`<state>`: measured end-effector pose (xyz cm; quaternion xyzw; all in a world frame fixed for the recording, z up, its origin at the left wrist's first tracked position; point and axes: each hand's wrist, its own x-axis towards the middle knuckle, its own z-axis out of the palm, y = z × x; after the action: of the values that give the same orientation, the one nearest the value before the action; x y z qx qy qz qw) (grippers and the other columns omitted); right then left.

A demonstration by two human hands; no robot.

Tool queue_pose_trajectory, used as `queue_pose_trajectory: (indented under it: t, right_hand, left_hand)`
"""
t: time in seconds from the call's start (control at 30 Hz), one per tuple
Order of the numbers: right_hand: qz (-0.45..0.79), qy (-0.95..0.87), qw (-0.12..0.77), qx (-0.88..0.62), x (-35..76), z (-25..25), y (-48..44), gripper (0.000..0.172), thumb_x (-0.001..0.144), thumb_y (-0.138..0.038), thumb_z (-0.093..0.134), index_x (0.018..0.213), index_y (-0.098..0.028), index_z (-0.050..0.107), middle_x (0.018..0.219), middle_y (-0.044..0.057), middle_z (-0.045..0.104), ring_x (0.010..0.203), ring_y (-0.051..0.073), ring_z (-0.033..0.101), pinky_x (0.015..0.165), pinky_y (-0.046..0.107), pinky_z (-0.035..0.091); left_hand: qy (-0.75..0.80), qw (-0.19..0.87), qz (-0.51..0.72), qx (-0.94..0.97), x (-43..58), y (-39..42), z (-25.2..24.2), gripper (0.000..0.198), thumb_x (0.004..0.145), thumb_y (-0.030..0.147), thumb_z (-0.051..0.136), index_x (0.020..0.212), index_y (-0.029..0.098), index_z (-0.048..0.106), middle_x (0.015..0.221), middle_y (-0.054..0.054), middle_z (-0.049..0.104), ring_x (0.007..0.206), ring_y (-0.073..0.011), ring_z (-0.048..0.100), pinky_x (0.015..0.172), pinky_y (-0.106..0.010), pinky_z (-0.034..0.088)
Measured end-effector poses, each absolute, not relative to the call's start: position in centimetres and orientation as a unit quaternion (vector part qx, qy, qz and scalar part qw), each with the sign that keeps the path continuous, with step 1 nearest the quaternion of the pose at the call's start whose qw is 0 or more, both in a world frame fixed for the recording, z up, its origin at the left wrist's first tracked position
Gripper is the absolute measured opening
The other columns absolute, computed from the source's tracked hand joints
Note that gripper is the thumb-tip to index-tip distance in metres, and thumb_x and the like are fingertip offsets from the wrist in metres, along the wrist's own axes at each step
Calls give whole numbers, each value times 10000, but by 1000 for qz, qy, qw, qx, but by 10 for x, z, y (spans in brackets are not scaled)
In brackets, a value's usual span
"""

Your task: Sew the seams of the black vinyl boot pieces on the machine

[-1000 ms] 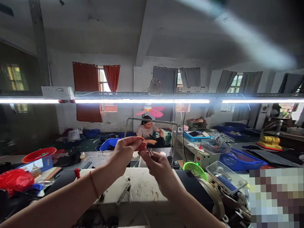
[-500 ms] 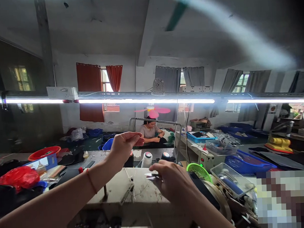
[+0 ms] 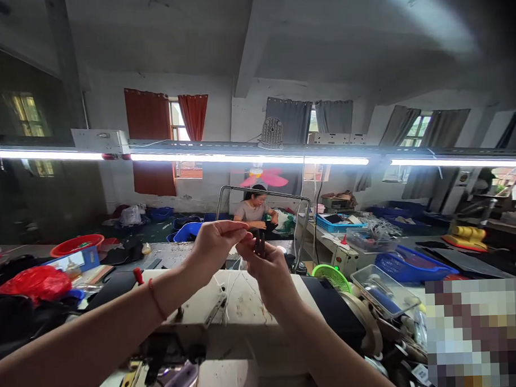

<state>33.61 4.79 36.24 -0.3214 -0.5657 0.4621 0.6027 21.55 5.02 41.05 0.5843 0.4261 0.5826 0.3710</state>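
My left hand is raised above the sewing machine, thumb and forefinger pinched together. Whatever lies between those fingertips is too fine to make out. Close against it, fingertips nearly touching, my right hand is closed around a small pair of dark thread snips, whose two prongs stick up between the fingers. Below both hands, a thread guide with pale threads sits on the machine's top. The thread cones behind are mostly hidden by my right hand.
A metal frame rises behind the machine, and a person sits beyond it. To the right are a green basket, a clear plastic box and a blue basket. A red plastic bag lies at left.
My right hand has risen and moved in beside my left hand, turning the snips from pointing left to pointing up. My left hand stays pinched. The view has tilted down slightly.
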Motion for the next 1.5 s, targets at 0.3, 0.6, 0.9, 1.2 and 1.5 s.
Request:
queue_pose_trajectory:
  t: [0.3, 0.6, 0.9, 1.2, 1.5]
  right_hand:
    - [351, -755, 526, -176, 344, 385, 87, 137, 769, -345, 756, 730, -214, 745, 1214, 88, 625, 796, 165, 604, 653, 307, 442]
    - [286, -782, 525, -179, 340, 402, 102, 127, 825, -302, 683, 738, -213, 706, 839, 45, 673, 767, 183, 580, 701, 320, 422]
    - [367, -749, 521, -183, 332, 396, 105, 220, 733, -407, 756, 674, -198, 726, 938, 63, 676, 816, 174, 588, 726, 313, 451]
    - [393, -744, 507, -187, 334, 399, 111, 203, 700, -375, 772, 653, -185, 717, 989, 68, 704, 853, 180, 613, 754, 311, 457]
    - [324, -770, 503, -221, 349, 399, 128, 140, 765, -332, 686, 720, -200, 696, 751, 15, 673, 688, 156, 562, 677, 301, 457]
  left_hand:
    - [447, -30, 378, 810, 176, 51, 458, 443, 662, 50, 680, 1056, 250, 649, 609, 51, 622, 561, -151, 517, 665, -284, 338]
    - [417, -166, 338, 827, 167, 66, 442, 202, 802, 68, 459, 678, 196, 553, 765, -12, 533, 691, -154, 492, 631, -279, 315]
    - [406, -141, 389, 815, 170, 77, 454, 159, 782, 61, 510, 807, 216, 487, 663, 59, 546, 592, -103, 496, 583, -216, 354]
    - [399, -141, 387, 819, 174, 88, 455, 162, 783, 58, 517, 830, 210, 485, 660, 59, 527, 579, -105, 470, 566, -217, 331]
    - [377, -135, 363, 841, 174, 95, 457, 212, 754, 10, 443, 696, 192, 534, 701, 23, 516, 628, -123, 454, 602, -244, 334]
